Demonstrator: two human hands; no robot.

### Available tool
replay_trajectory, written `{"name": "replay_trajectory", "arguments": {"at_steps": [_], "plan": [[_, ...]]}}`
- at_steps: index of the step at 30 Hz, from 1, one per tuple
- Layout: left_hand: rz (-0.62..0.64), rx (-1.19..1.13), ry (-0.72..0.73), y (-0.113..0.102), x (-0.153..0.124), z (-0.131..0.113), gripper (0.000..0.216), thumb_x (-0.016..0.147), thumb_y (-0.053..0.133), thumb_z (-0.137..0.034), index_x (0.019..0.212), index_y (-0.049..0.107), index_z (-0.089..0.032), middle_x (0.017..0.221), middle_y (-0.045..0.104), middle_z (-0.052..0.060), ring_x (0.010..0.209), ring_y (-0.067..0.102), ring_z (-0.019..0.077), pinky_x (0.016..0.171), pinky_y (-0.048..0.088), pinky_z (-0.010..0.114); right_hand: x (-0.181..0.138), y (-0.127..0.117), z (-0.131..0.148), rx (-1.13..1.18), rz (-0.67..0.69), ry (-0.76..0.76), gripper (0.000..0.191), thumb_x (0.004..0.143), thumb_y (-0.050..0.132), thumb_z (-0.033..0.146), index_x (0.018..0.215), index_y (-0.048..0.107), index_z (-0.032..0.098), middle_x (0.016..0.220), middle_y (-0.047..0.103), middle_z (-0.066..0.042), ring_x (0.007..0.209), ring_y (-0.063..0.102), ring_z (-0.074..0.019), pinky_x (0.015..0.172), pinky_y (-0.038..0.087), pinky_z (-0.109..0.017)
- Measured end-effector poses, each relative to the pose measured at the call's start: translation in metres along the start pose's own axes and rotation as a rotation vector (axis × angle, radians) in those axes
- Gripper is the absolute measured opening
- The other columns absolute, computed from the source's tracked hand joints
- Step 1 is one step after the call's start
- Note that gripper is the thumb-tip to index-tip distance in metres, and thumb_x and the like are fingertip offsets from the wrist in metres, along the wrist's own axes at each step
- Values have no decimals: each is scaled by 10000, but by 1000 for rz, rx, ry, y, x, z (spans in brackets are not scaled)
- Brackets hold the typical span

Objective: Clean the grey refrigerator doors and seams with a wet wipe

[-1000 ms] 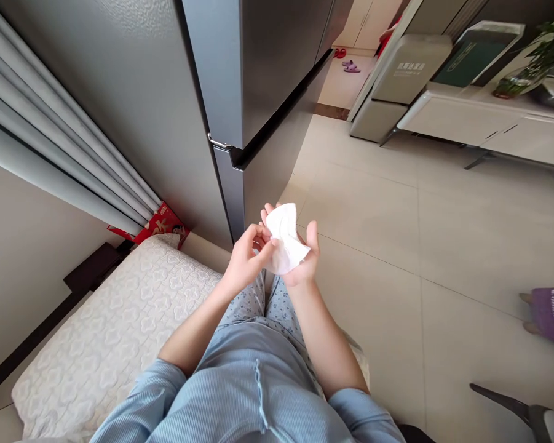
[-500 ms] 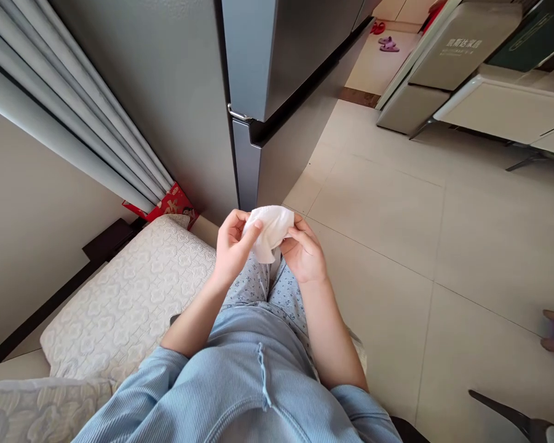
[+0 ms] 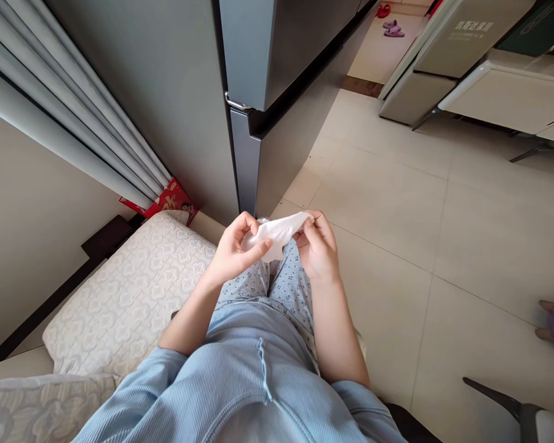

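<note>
Big gray fridge (image 3: 179,92) fills the top left, with tile floor (image 3: 382,209) running off to the right. Gray curtains (image 3: 64,117) hang down the left side above a quilted cushion (image 3: 129,289). Down over the lap, on the patterned pajama pants (image 3: 283,286), the left hand (image 3: 235,252) and right hand (image 3: 318,246) both have a narrow pinch grip on a white tissue (image 3: 277,232), stretched between them, just below the fridge's bottom corner.
</note>
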State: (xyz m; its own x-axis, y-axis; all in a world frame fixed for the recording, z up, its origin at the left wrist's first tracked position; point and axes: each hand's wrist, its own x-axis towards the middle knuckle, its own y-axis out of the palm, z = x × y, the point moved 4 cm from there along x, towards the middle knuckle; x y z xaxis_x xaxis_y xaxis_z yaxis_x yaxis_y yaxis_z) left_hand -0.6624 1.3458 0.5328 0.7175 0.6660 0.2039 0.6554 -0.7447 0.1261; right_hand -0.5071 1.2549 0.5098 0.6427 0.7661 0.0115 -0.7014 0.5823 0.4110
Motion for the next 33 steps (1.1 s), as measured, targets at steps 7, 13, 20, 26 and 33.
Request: {"name": "replay_trajectory", "arguments": {"at_steps": [7, 13, 20, 26, 33], "plan": [[198, 480, 75, -4, -3, -18, 256, 937, 728, -425, 931, 686, -173, 899, 624, 38, 889, 553, 156, 858, 449, 291, -2, -10, 9, -201, 2, -73, 397, 888, 713, 595, 969, 627, 216, 813, 546, 0, 720, 496, -87, 641, 439, -199], [161, 281, 89, -3, -6, -25, 278, 979, 681, -361, 791, 678, -156, 1048, 670, 66, 937, 628, 132, 828, 488, 245, -4, -10, 12, -264, -28, -55, 388, 942, 622, 604, 1129, 661, 267, 763, 485, 1, 665, 451, -98, 604, 413, -209], [119, 392, 51, -6, -8, -26, 410, 965, 691, -440, 706, 572, -146, 693, 554, -4, 615, 422, 74, 558, 318, 220, -3, -17, 8, -381, -20, -81, 462, 1000, 514, 609, 1337, 608, 307, 827, 539, -19, 750, 547, -133, 689, 528, -264], [75, 648, 25, -15, -11, -28, 496, 999, 634, -488, 676, 479, -144, 608, 398, -34, 578, 314, 64, 552, 248, 229, -7, -23, 13, -650, -73, -194, 509, 1022, 457, 622, 1369, 606, 280, 1079, 642, -71, 855, 591, -155, 814, 554, -334], [91, 115, -224, -15, -9, -12, 418, 1005, 583, -569, 896, 550, -167, 728, 483, -12, 612, 418, 74, 543, 333, 186, -6, -18, -4, -335, 69, 52, 642, 948, 509, 728, 1421, 539, 294, 780, 570, -19, 710, 583, -160, 689, 534, -316]]}}
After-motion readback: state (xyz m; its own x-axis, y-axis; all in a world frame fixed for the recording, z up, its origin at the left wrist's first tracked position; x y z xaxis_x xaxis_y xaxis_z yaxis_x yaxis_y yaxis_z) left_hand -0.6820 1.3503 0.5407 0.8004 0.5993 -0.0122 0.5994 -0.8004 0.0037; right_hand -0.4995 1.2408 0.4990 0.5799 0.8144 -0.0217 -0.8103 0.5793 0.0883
